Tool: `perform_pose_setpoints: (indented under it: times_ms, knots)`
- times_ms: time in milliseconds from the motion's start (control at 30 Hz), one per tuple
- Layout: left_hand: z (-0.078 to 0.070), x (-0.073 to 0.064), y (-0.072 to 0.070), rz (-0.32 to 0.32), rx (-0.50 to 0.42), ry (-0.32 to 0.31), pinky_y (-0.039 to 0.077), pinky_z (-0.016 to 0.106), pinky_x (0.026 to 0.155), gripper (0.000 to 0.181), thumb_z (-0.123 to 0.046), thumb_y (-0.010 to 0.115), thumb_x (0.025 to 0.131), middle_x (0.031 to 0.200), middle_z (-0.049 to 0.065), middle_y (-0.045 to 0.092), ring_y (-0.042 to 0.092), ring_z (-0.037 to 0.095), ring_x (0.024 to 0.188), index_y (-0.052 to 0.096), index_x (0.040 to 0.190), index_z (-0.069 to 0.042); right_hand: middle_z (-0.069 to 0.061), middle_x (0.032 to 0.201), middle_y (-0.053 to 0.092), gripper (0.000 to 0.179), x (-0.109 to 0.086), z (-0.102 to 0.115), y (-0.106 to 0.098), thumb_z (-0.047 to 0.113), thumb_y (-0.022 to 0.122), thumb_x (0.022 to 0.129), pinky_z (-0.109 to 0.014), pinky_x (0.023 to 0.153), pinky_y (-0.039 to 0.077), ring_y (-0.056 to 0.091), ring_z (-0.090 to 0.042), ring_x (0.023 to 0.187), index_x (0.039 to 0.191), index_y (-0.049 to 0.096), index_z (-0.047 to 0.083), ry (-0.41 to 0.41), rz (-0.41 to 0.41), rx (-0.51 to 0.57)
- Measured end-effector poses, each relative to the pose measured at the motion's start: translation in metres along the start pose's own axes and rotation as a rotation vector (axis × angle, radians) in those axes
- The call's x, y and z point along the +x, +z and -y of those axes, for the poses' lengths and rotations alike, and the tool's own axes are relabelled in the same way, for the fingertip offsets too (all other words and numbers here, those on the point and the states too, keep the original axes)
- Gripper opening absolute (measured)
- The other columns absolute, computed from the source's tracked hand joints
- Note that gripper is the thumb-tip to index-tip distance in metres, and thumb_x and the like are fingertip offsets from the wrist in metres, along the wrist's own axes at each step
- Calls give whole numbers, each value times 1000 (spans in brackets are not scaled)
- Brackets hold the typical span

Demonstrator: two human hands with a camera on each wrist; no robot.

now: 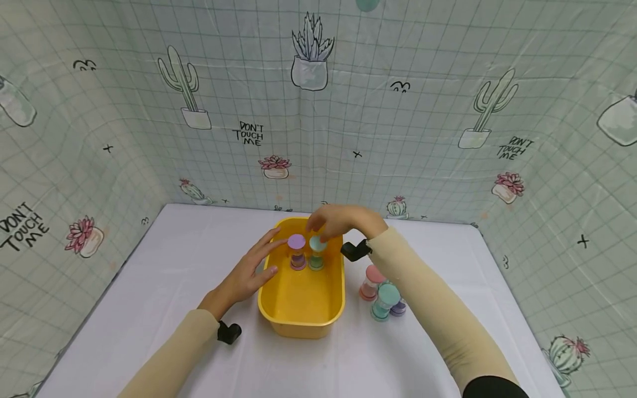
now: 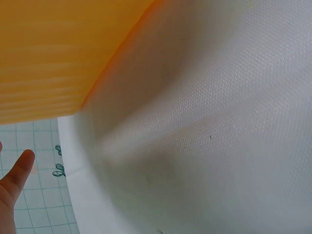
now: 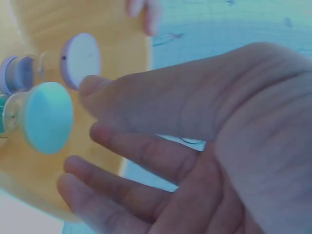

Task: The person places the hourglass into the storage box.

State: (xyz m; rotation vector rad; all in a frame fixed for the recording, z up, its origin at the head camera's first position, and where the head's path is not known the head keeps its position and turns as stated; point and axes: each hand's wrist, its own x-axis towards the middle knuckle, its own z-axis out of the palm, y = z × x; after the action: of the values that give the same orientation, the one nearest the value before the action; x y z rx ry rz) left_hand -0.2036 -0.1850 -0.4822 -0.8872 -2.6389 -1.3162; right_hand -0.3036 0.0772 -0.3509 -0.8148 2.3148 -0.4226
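A yellow plastic bin (image 1: 301, 298) holds two sand timers standing upright near its far end. One is a purple sand timer (image 1: 297, 243), the other a light blue-capped sand timer (image 1: 317, 244) with green sand. Over the bin's left rim my left hand (image 1: 244, 273) spreads its straight fingers, close to the purple timer and holding nothing. Above the far right corner hangs my right hand (image 1: 340, 219), its fingers loosely bent. The right wrist view has the thumb and fingers apart, just off the blue cap (image 3: 48, 118), with nothing between them.
Right of the bin, beneath my right forearm, several more sand timers stand close together: a pink one (image 1: 372, 279), a teal one (image 1: 385, 303) and a partly hidden purple one (image 1: 398, 308). The white table (image 1: 209, 237) meets a cactus-print cloth (image 1: 318, 138) behind and at both sides.
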Motion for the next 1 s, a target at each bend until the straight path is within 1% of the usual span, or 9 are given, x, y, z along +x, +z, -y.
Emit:
perform_pose_setpoints:
  times_ms: [100, 233, 367, 467, 667, 800, 867, 1000]
  knots:
    - [-1, 0, 0, 1, -2, -12, 24, 69, 121, 59, -36, 56, 100, 173, 4, 20, 21, 37, 158, 47, 154, -15, -13, 143, 62, 42, -13, -5, -1, 13, 66, 98, -44, 111, 51, 56, -30, 136, 139, 63, 9, -63, -100, 24]
    - [-2, 0, 0, -3, 0, -14, 24, 69, 121, 59, -36, 56, 100, 173, 4, 20, 21, 38, 158, 47, 154, -16, -17, 142, 62, 41, -33, -16, 2, 15, 64, 100, -47, 107, 54, 59, -36, 133, 140, 61, 4, -138, -222, 68]
    - [-1, 1, 0, -7, 3, -3, 23, 68, 122, 59, -35, 56, 100, 173, 4, 20, 21, 37, 158, 47, 154, -15, -18, 144, 61, 43, -53, -34, 8, 19, 65, 100, -51, 107, 53, 57, -41, 133, 141, 60, 5, -136, -316, 95]
    - [0, 1, 1, -12, 2, 1, 23, 68, 122, 59, -34, 56, 99, 173, 4, 20, 21, 37, 158, 47, 154, -15, -17, 144, 61, 46, -66, -50, 13, 22, 67, 99, -54, 108, 52, 56, -41, 134, 142, 59, 6, -111, -350, 100]
    - [0, 0, 2, -14, -3, -5, 24, 69, 121, 59, -35, 55, 99, 173, 5, 20, 22, 37, 158, 47, 154, -15, -13, 142, 62, 50, -93, -86, 27, 26, 70, 97, -58, 108, 50, 53, -43, 136, 141, 60, 8, -24, -359, 85]
    - [-1, -1, 2, -12, -3, -8, 24, 69, 121, 59, -36, 55, 100, 173, 5, 20, 22, 38, 158, 47, 154, -15, -13, 142, 63, 51, -108, -111, 36, 29, 69, 97, -60, 108, 49, 56, -43, 133, 142, 59, 7, 0, -337, 80]
    - [-1, -1, 2, -13, -3, -6, 24, 69, 121, 59, -36, 55, 100, 173, 5, 20, 21, 38, 158, 47, 155, -15, -15, 142, 62, 52, -116, -122, 39, 30, 69, 97, -60, 107, 50, 56, -44, 132, 143, 58, 7, 11, -316, 100]
    - [0, 0, 3, -11, -4, -6, 24, 69, 121, 59, -35, 55, 100, 173, 5, 20, 21, 38, 158, 47, 155, -16, -22, 145, 58, 57, -131, -138, 45, 26, 71, 95, -55, 105, 53, 56, -49, 132, 145, 54, 4, 20, -267, 171]
